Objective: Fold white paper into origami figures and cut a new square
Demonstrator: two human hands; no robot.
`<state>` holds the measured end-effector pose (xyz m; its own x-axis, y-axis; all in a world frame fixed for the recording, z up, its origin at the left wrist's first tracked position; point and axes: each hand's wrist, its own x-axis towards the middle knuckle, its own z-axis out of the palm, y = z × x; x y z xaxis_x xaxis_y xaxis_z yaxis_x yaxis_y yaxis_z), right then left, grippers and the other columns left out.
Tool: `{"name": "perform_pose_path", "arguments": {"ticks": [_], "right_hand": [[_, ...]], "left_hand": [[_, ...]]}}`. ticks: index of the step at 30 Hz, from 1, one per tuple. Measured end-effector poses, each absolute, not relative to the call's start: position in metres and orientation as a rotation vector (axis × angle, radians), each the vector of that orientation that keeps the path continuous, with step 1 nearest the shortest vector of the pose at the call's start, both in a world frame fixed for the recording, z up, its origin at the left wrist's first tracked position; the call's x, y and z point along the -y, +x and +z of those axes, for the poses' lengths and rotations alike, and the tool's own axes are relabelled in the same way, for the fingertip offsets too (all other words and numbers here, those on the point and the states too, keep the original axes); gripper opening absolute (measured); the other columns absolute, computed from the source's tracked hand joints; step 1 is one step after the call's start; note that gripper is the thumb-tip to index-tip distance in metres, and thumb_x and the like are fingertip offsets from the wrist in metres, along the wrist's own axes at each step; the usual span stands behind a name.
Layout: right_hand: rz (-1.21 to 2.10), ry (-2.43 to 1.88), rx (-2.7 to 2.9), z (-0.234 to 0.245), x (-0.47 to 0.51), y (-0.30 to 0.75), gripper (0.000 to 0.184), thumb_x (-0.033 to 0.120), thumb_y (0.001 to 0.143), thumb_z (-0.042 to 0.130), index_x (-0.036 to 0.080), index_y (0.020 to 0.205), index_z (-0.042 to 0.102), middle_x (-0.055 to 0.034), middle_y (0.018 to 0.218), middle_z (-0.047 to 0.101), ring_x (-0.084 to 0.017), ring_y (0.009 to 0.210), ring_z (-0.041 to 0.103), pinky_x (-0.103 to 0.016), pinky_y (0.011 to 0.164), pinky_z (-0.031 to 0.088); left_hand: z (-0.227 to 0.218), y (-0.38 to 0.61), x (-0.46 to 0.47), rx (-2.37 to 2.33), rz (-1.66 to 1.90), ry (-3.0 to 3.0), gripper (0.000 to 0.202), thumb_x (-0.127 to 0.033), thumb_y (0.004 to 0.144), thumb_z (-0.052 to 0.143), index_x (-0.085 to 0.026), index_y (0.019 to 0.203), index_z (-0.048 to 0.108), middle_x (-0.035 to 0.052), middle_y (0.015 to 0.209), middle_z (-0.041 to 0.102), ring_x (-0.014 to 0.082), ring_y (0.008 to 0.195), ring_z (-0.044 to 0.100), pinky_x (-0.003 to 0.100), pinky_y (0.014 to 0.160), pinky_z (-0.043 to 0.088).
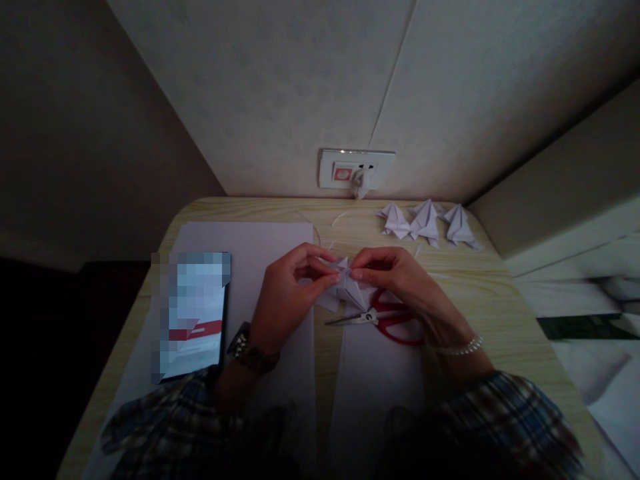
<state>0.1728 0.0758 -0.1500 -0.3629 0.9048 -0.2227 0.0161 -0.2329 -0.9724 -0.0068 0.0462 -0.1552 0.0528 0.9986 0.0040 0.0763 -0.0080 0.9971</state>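
Observation:
Between my two hands is a folded paper figure (349, 291), white and pointed at the top. My left hand (300, 280) pinches its left side between thumb and fingers. From the other side, my right hand (387, 270) grips the upper right part with thumb and forefinger. Just below the figure lie red-handled scissors (371, 316), their blades pointing left and one handle partly behind my right wrist. They rest near a white paper strip (377, 387). Three similar folded paper figures, among them a left one (396, 222), a middle one (425, 221) and a right one (459, 225), stand at the back right.
A lit phone (195, 313) lies on large white paper sheets (270, 240) at the left of the wooden table (260, 210). Thin paper scraps lie near the back. Behind the table, a wall socket (356, 170) has a plug in it.

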Motion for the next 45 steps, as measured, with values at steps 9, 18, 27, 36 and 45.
{"name": "perform_pose_path", "arguments": {"ticks": [9,18,27,36,45], "right_hand": [[1.700,-1.219,1.334,-0.152,-0.076,0.172,0.019,0.027,0.058,0.082,0.017,0.055,0.066,0.0059,0.050,0.058,-0.006,0.047,0.045,-0.022,0.046,0.034],[1.641,-1.244,1.412,-0.149,-0.075,0.170,0.022,0.028,0.064,0.077,0.016,0.055,0.061,0.0069,0.049,0.051,-0.006,0.046,0.041,-0.022,0.046,0.031],[1.357,-1.285,1.566,-0.152,-0.067,0.162,0.021,0.025,0.072,0.069,0.019,0.059,0.054,0.0056,0.055,0.051,-0.008,0.051,0.042,-0.023,0.048,0.032],[1.561,-1.170,1.452,-0.149,-0.072,0.164,0.016,0.029,0.068,0.072,0.016,0.063,0.063,0.0045,0.059,0.056,-0.008,0.055,0.048,-0.023,0.054,0.037],[1.362,-1.256,1.593,-0.150,-0.065,0.160,0.022,0.031,0.075,0.068,0.018,0.061,0.056,0.0043,0.058,0.053,-0.009,0.054,0.045,-0.024,0.051,0.033]], "left_hand": [[-0.157,-0.007,-0.047,-1.220,1.117,1.280,0.019,-0.014,0.065,0.076,-0.019,0.079,0.066,-0.0020,0.065,0.071,0.0157,0.065,0.070,0.025,0.063,0.054],[-0.157,-0.007,-0.047,-1.240,1.093,1.270,0.018,-0.014,0.065,0.076,-0.018,0.079,0.066,-0.0015,0.065,0.072,0.0156,0.066,0.070,0.026,0.065,0.055],[-0.160,-0.009,-0.047,-1.285,1.071,1.252,0.019,-0.017,0.064,0.078,-0.018,0.080,0.068,-0.0007,0.070,0.071,0.0159,0.068,0.069,0.027,0.067,0.055],[-0.158,-0.008,-0.051,-1.194,1.108,1.145,0.024,-0.013,0.063,0.077,-0.018,0.081,0.062,-0.0057,0.064,0.068,0.0116,0.065,0.068,0.020,0.063,0.054],[-0.157,-0.007,-0.048,-1.244,1.126,1.197,0.029,-0.013,0.064,0.079,-0.018,0.089,0.063,-0.0055,0.066,0.069,0.0115,0.067,0.068,0.021,0.067,0.054]]}}
